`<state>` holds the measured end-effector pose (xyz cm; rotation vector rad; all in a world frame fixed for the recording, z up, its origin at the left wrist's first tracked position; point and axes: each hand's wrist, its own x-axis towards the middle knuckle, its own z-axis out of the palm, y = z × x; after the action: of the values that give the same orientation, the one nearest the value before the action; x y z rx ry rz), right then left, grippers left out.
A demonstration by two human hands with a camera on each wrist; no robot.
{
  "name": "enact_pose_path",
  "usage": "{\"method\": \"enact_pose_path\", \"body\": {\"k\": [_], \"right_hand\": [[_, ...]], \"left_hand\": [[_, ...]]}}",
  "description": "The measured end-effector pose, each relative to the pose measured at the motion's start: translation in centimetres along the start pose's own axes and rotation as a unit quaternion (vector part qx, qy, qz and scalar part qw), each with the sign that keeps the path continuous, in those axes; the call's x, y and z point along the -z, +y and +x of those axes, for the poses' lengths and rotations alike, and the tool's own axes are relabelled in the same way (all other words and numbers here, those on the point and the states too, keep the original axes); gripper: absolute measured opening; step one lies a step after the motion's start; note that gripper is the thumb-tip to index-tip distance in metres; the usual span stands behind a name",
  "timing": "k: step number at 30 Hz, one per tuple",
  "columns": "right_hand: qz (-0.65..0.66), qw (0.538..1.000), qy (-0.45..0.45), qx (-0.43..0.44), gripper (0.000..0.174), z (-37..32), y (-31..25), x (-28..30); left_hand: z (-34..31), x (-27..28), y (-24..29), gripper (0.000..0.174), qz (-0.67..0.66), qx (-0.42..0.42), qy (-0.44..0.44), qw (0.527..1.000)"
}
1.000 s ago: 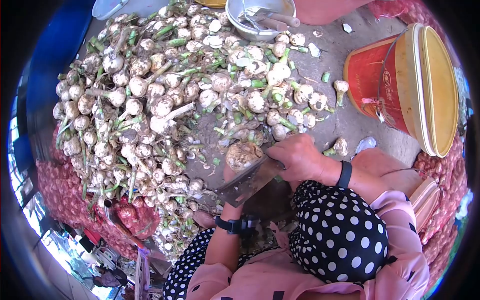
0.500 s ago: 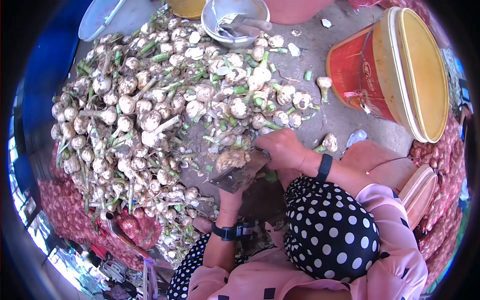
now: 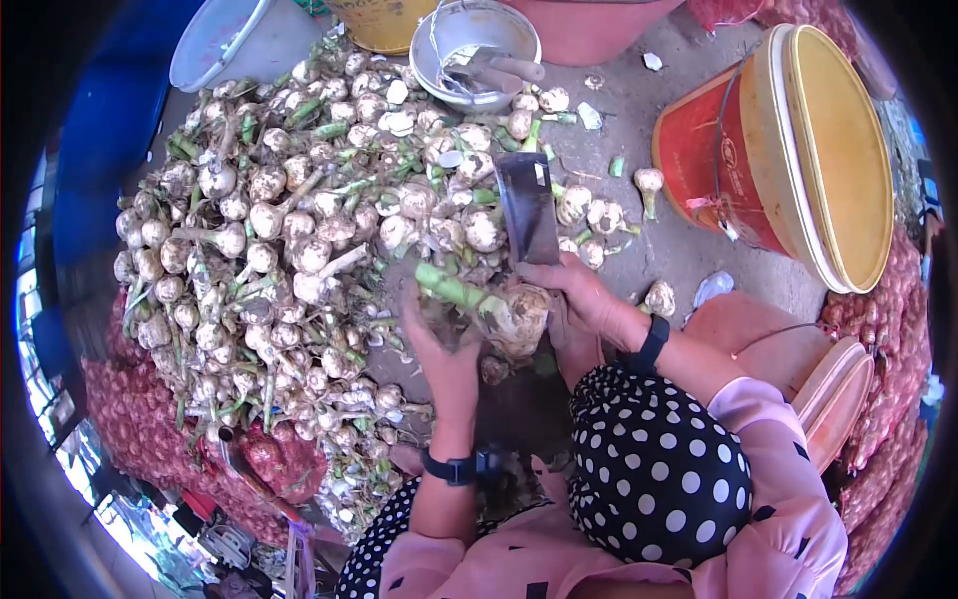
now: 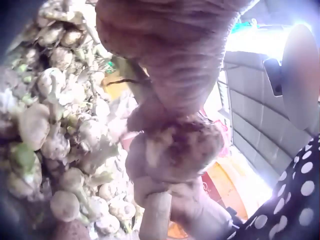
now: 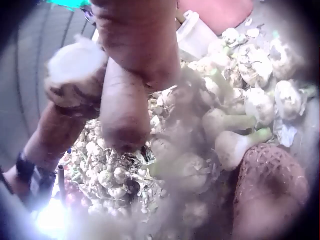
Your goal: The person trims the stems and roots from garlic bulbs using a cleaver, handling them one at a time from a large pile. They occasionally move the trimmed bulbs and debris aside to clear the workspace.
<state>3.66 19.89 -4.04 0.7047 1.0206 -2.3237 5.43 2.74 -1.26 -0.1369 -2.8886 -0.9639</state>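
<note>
A large garlic bulb (image 3: 521,321) with a thick green stem (image 3: 454,288) lies between the hands, its stem pointing left. The left hand (image 3: 441,354), blurred, is beside the stem and lower bulb with thumb and fingers spread apart. The right hand (image 3: 584,299) grips a cleaver (image 3: 529,205), its broad dark blade raised away from the body; some right fingers are against the bulb. In the left wrist view the bulb (image 4: 182,147) is close to the left palm (image 4: 175,55). A pale flat face shows on the bulb (image 5: 75,70) in the right wrist view, beside the right fingers (image 5: 125,107).
A big pile of garlic (image 3: 264,220) covers the ground at left. Beyond are a metal bowl (image 3: 429,50) holding tools and a white tub (image 3: 190,50). A red bucket (image 3: 699,140) with a yellow lid stands at right. Net sacks (image 3: 115,399) flank both sides.
The cleaver has swung from across the bulb to raised and pointing away. The bulb has turned, showing its stem; the left fingers have spread, and both hands have shifted slightly.
</note>
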Motion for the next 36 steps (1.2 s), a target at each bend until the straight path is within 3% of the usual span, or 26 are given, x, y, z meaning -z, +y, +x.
{"method": "enact_pose_path", "body": {"k": [1,2,3,4,6,7,9,10,11,12,13,14,15,16,17,19,20,22,25,28,29,31,32,34,35,36], "right_hand": [[-0.042,0.999,-0.004,0.027,0.022,-0.1,0.2,-0.2],[-0.042,0.999,-0.005,0.021,0.022,0.0,0.5,0.1],[-0.226,0.972,-0.047,0.054,0.021,0.1,0.8,0.6],[-0.402,0.907,-0.089,0.09,0.021,0.3,0.9,0.9],[-0.456,0.876,-0.072,0.14,0.015,-0.3,0.0,0.0],[-0.526,0.822,-0.059,0.211,0.014,-0.3,-0.2,0.3],[-0.601,0.725,-0.052,0.333,0.011,-0.5,-0.3,0.4],[-0.652,0.694,-0.059,0.301,0.011,-0.2,-0.3,0.9],[-0.699,0.66,-0.07,0.267,0.012,0.4,-0.3,1.9],[-0.683,0.684,-0.027,0.254,0.015,1.7,0.3,4.4],[-0.742,0.642,0.034,0.19,0.017,2.4,0.6,6.5],[-0.663,0.72,0.055,0.195,0.02,2.3,0.8,7.8],[-0.571,0.795,0.111,0.169,0.023,1.9,0.9,8.2],[-0.475,0.86,0.152,0.106,0.018,1.2,0.1,7.3],[-0.438,0.879,0.159,0.1,0.016,1.4,0.1,7.8],[-0.457,0.871,0.149,0.101,0.015,1.8,0.1,7.4],[-0.476,0.861,0.146,0.1,0.014,1.8,0.4,7.4],[-0.467,0.869,0.132,0.094,0.012,1.8,1.1,6.6],[-0.334,0.936,0.094,0.062,0.013,1.4,2.1,5.0],[-0.414,0.901,0.068,0.114,0.01,0.4,2.0,2.7],[-0.437,0.889,0.022,0.135,0.008,0.5,2.4,3.1],[-0.544,0.824,-0.035,0.155,0.011,-0.2,1.9,1.8],[-0.6,0.767,-0.065,0.218,0.01,0.0,2.3,1.8],[-0.671,0.673,-0.1,0.293,0.01,-0.2,2.0,0.1],[-0.684,0.65,-0.104,0.314,0.01,-0.3,1.9,-0.4],[-0.697,0.625,-0.108,0.335,0.011,-0.5,1.8,-0.9]], "left_hand": [[-1.5,-0.2,0.5,0.051,-0.395,0.212,-0.03,0.893],[-2.6,-0.5,0.6,0.046,-0.707,0.379,-0.047,0.595],[-3.2,-0.7,0.3,0.043,-0.702,0.427,-0.055,0.567],[-3.4,-0.8,-0.5,0.043,-0.702,0.427,-0.052,0.567],[-3.2,-0.7,-2.2,0.034,-0.656,0.437,-0.115,0.604],[-3.1,-1.1,-2.6,0.027,-0.61,0.423,-0.1,0.662],[-3.5,-1.5,-3.7,0.029,-0.568,0.434,-0.144,0.684],[-3.8,-1.5,-4.2,0.033,-0.523,0.443,-0.19,0.703],[-2.8,-0.7,-3.1,0.037,-0.357,0.235,-0.242,0.871],[-2.0,-0.1,-2.2,0.037,-0.351,0.246,-0.235,0.873],[-1.4,0.3,-1.6,0.043,-0.346,0.154,-0.245,0.893],[-1.4,0.6,-1.5,0.049,-0.335,0.065,-0.256,0.905],[-2.5,0.5,-2.5,0.049,-0.325,0.082,-0.247,0.909],[-3.6,-0.5,-4.2,0.049,-0.41,0.158,-0.139,0.888],[-4.5,-1.5,-6.1,0.05,-0.488,0.222,-0.027,0.844],[-7.6,-0.8,-11.3,0.049,-0.197,0.319,0.12,0.919],[-11.2,-1.8,-15.9,0.039,-0.281,0.417,0.228,0.834],[-15.4,-0.6,-18.5,0.04,-0.213,0.517,0.29,0.777],[-17.4,-0.8,-21.0,0.042,-0.226,0.549,0.217,0.774],[-18.3,-3.9,-26.2,0.038,0.002,0.562,0.174,0.809],[-17.0,-3.3,-25.2,0.033,-0.125,0.577,0.206,0.78],[-14.6,-3.8,-24.1,0.023,-0.389,0.568,0.214,0.693],[-14.0,-4.3,-23.2,0.019,-0.496,0.573,0.135,0.638],[-10.2,-3.4,-15.2,0.02,-0.476,0.544,0.044,0.69],[-10.7,-3.8,-14.6,0.023,-0.467,0.515,-0.046,0.717],[-10.8,-3.4,-13.2,0.023,-0.472,0.51,-0.052,0.717]]}}
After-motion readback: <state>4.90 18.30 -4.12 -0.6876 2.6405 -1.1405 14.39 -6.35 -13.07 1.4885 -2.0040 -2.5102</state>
